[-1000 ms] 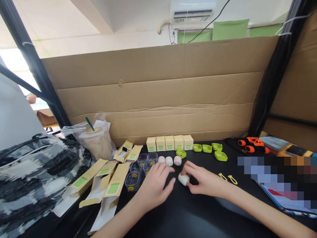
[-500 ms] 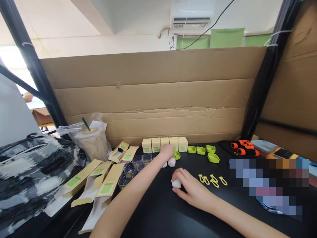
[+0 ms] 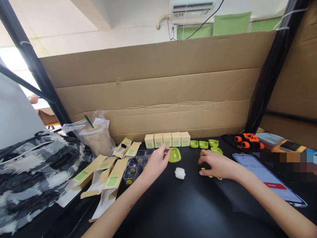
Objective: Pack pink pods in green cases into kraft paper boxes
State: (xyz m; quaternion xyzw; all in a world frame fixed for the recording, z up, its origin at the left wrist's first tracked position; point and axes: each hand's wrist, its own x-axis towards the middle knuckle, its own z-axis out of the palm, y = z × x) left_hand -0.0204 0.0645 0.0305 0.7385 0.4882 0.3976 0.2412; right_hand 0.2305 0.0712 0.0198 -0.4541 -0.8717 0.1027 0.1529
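My left hand [image 3: 157,161] pinches a lime-green case [image 3: 174,154] at its left edge and holds it just above the black table [image 3: 188,208]. A small white earbud case [image 3: 180,173] lies loose on the table between my hands, touched by neither. My right hand [image 3: 216,164] rests palm down over several yellow clips [image 3: 218,178], fingers curled on them; whether it grips one is hidden. A row of small cream boxes [image 3: 167,139] stands behind, against the cardboard wall.
More green cases [image 3: 204,144] lie right of the boxes. Clear plastic trays [image 3: 135,165] and flat unfolded cartons [image 3: 104,175] lie at left, beside an iced drink in a bag [image 3: 96,138] and a patterned bag [image 3: 32,172]. A phone [image 3: 267,178] and orange toy car [image 3: 249,140] sit right.
My right hand let go of the white case and moved right onto the yellow clips. My left hand drew back from the box row with a green case in its fingers.
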